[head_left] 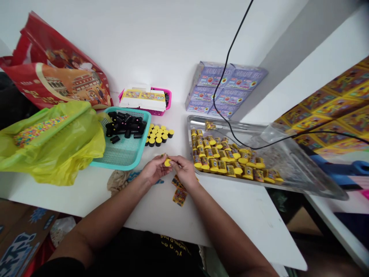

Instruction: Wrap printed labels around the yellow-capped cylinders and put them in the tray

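Note:
My left hand (154, 169) and my right hand (184, 170) meet over the white table (248, 215), both pinched on one small yellow-capped tube (167, 162). Printed sticker labels (179, 194) lie on the table just under my right wrist. Beyond my hands stands a cluster of black tubes with yellow caps (158, 135). To the left a teal basket (127, 154) holds several loose black tubes (125, 125). To the right a metal tray (291, 169) carries rows of labelled yellow tubes (227, 157).
A yellow plastic bag (54, 142) with small coloured candies and a red printed bag (57, 77) fill the left side. A pink basket (161, 100) with label sheets sits at the back. Purple boxes (225, 88) lean on the wall. A black cable (227, 73) hangs across the tray.

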Available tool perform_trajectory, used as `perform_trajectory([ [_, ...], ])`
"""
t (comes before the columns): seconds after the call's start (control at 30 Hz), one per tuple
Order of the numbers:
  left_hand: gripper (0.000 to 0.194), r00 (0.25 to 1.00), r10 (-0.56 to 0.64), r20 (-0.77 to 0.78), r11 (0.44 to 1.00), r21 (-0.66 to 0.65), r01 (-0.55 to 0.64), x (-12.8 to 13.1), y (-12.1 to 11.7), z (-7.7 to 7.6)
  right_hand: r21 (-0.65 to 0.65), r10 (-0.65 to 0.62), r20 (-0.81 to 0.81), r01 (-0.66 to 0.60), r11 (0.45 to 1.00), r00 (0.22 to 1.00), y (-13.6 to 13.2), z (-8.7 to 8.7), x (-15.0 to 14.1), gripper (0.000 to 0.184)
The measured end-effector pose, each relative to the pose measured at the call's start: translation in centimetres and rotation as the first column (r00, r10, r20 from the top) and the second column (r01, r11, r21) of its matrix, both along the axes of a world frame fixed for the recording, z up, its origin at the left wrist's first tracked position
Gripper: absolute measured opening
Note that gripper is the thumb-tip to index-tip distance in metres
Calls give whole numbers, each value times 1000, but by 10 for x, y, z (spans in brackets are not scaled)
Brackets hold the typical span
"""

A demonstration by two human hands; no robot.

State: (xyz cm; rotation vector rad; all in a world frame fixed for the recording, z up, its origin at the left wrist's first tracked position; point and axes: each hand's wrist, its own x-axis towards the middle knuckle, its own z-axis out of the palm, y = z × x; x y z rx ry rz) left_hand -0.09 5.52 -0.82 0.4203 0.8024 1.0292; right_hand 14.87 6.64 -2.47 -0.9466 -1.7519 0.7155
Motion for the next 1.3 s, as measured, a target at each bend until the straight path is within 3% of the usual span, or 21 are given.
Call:
perform_trajectory([
  [0.23, 16, 999, 9, 32, 1000, -23, -8, 4, -2, 4, 14, -57, -15, 57, 998, 998, -1, 0, -1, 14],
  [0.43, 12, 1000, -5, 31, 1000, -30, 6, 6, -4, 7, -116, -100, -90, 90, 989, 991, -3, 0, -4, 14],
  [0.57, 14, 999, -52, -12, 999, -10, 52, 3, -1, 4, -246, -15, -166, -26, 969, 986, 1, 4, -4, 18],
  [0.73, 29, 989, -130, -70, 984, 117, 138, 0, 1, -3, -222, 110, -150, -142, 965, 983, -2, 11, -2, 19],
  [0.9, 37, 983, -163, -80, 974, 146, 174, 1, -1, -4, -137, 50, -136, -69, 988, 989, -6, 11, -2, 12],
  [1.13, 46, 960, -277, -23, 959, 57, 278, 2, 0, 0, -113, -83, -86, 73, 991, 993, -5, 5, -2, 17],
  [1.3, 39, 987, -137, -84, 982, 122, 147, 3, -2, -2, -185, -68, -111, 47, 982, 992, -2, 3, 2, 19],
])
